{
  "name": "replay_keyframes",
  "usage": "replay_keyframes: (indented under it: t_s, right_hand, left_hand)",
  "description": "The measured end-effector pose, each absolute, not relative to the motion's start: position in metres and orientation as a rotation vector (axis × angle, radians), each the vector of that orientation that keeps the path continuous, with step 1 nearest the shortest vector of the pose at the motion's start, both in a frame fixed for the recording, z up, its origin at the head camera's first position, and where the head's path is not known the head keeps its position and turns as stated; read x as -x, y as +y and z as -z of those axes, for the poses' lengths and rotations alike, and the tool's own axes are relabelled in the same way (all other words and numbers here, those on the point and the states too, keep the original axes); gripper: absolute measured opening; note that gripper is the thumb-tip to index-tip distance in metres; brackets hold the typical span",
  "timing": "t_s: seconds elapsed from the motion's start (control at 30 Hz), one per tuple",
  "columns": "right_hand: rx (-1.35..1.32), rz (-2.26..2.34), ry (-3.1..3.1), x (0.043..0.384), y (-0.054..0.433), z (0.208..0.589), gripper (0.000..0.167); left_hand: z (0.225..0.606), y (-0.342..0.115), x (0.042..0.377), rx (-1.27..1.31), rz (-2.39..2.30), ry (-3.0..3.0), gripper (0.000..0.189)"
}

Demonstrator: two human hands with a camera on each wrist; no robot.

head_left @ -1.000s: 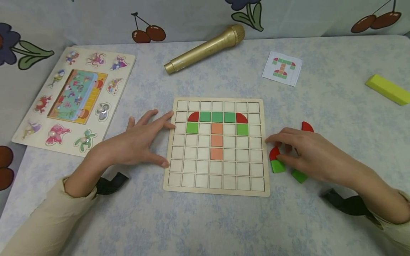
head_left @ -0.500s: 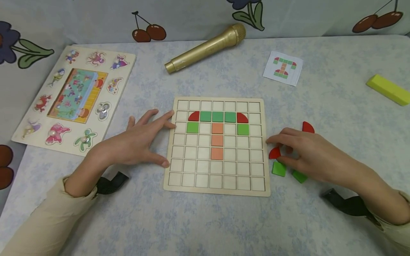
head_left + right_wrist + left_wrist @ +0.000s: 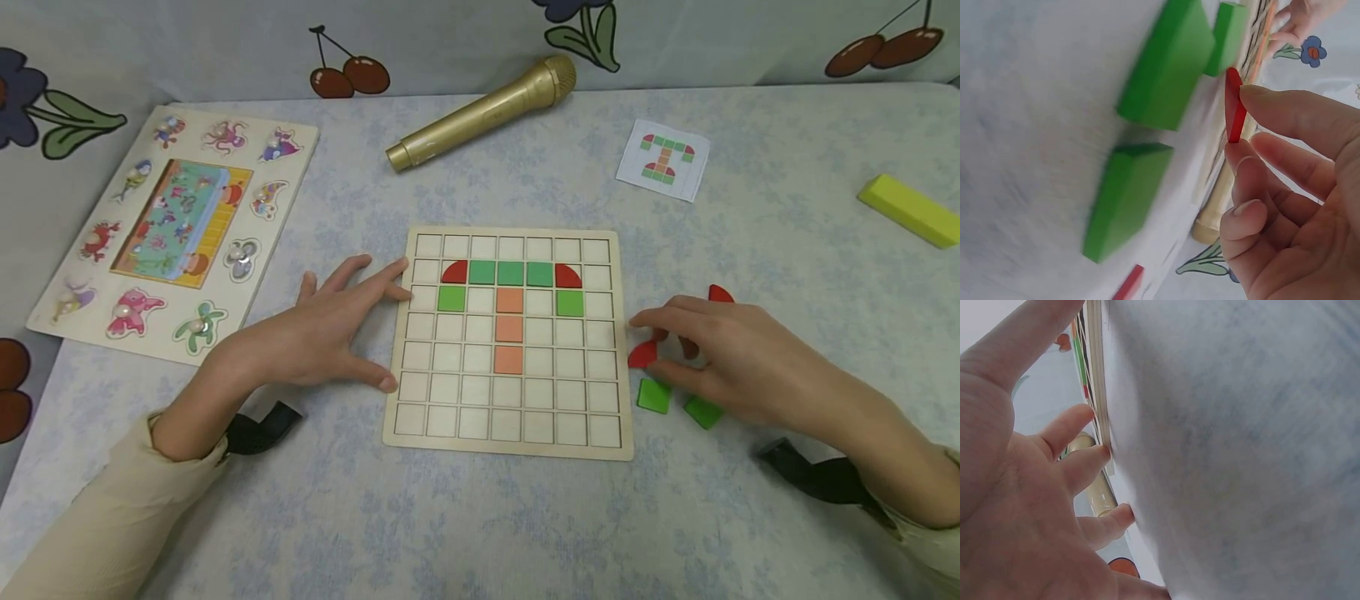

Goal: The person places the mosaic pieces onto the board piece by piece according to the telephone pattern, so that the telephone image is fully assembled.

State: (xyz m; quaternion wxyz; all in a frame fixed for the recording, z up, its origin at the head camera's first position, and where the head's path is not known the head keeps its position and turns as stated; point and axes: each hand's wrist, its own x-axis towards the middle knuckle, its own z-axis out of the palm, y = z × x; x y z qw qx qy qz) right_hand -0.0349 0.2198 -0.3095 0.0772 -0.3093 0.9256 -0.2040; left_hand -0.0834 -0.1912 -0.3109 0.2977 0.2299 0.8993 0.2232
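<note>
My right hand [image 3: 727,354] pinches a red quarter-circle tile [image 3: 1234,112] between thumb and fingertip, beside the right edge of the wooden grid board [image 3: 461,450]. Near that hand lie a green square tile [image 3: 654,396], another green tile [image 3: 703,412] partly under it, and a second red quarter-circle [image 3: 721,293]. A third green tile shows in the right wrist view. My left hand [image 3: 307,333] is spread, its thumb and fingertips touching the board's left edge. On the grid, green squares and red quarter-circles form a row, with orange squares [image 3: 508,329] running down the middle.
Behind the board lies a gold microphone [image 3: 483,114]. A pattern card [image 3: 693,179] is at the back right, with a yellow block [image 3: 911,211] farther right. An animal peg puzzle [image 3: 202,321] occupies the left back.
The held red tile has come away from the green square beside it and turned. That square has shifted slightly toward the front. My left hand stays at the board's edge.
</note>
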Motion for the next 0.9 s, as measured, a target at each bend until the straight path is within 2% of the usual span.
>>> replay_keyframes:
  t_s: [0.3, 0.63, 0.9]
  right_hand:
    - [0.994, 0.821, 2.780, 0.037, 0.202, 0.302, 0.039]
    - [0.966, 0.919, 2.649, 0.045, 0.136, 0.303, 0.025]
    - [0.967, 0.854, 2.618, 0.049, 0.095, 0.300, 0.027]
  left_hand:
    - [0.311, -0.192, 0.083, -0.618, -0.586, 2.391, 0.120]
    - [0.312, -0.191, 0.084, -0.611, -0.582, 2.390, 0.121]
    - [0.311, -0.191, 0.084, -0.606, -0.579, 2.390, 0.123]
